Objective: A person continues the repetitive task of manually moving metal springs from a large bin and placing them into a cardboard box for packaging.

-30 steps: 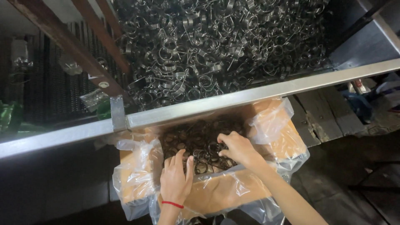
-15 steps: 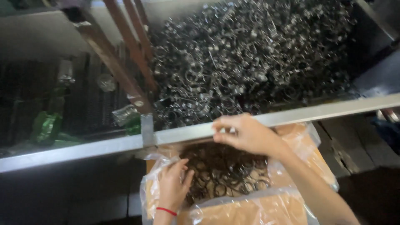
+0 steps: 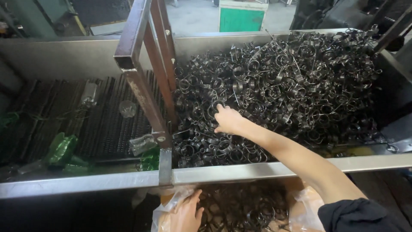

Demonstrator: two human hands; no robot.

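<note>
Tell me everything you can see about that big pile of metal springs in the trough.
The pile of springs is a tangled heap of dark grey coiled wire pieces, each a few tight loops with straight legs sticking out. They look like dull steel. The heap fills the right part of a grey metal trough, right of a rusty slanted frame. The right hand reaches across the front rail and rests on the springs, fingers down among them.
</note>
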